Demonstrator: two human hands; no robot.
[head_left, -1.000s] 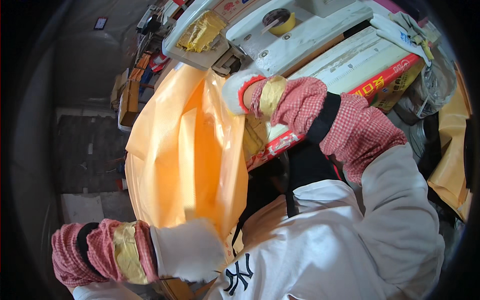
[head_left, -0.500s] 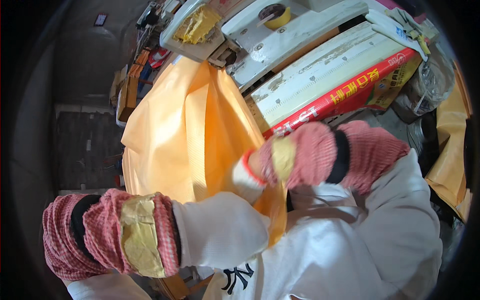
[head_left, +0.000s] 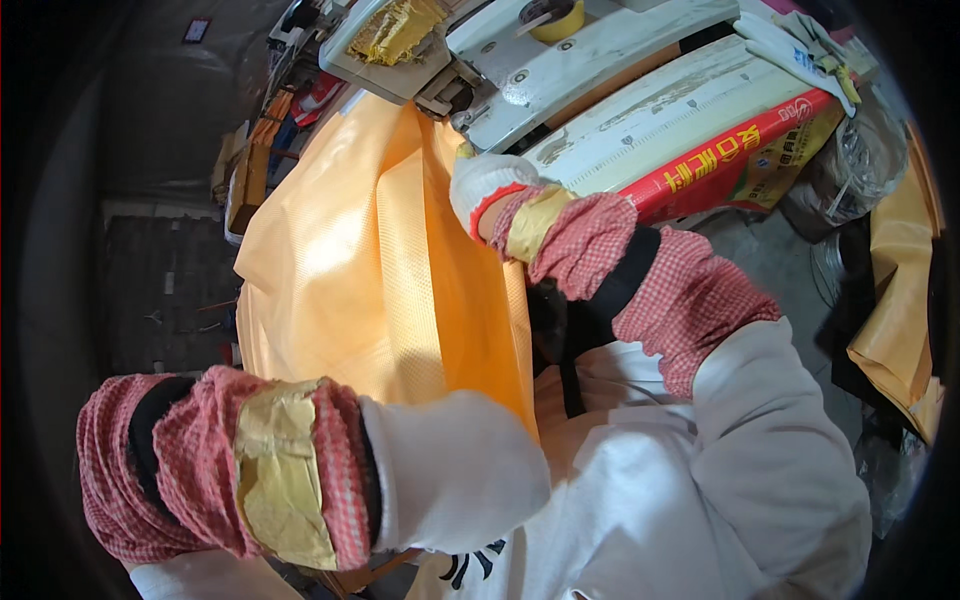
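Note:
A large sheet of orange-yellow woven fabric (head_left: 330, 290) hangs in folds from the white machine (head_left: 580, 75) down toward my lap. My right hand (head_left: 488, 185), in a white glove with a red cuff edge, is at the sheet's upper right side, just below the machine. Its fingers are mostly hidden, so its grip does not show. Lower down, my left hand (head_left: 465, 470), in a white glove, lies over the sheet's bottom end with its fingers out of sight. Both forearms wear red checked sleeves with black bands and yellow tape.
On the machine sits a yellow tape roll (head_left: 558, 22). A red printed packaging sheet (head_left: 720, 165) covers the machine's near side. Gloves (head_left: 795, 55) lie at the upper right, above a clear plastic bag (head_left: 855, 170). More orange-yellow fabric (head_left: 895, 300) hangs at the right.
My right hand has moved up and away from my left hand, along the sheet's right side toward the machine. The left hand has barely shifted. The sheet's right side now hangs straighter.

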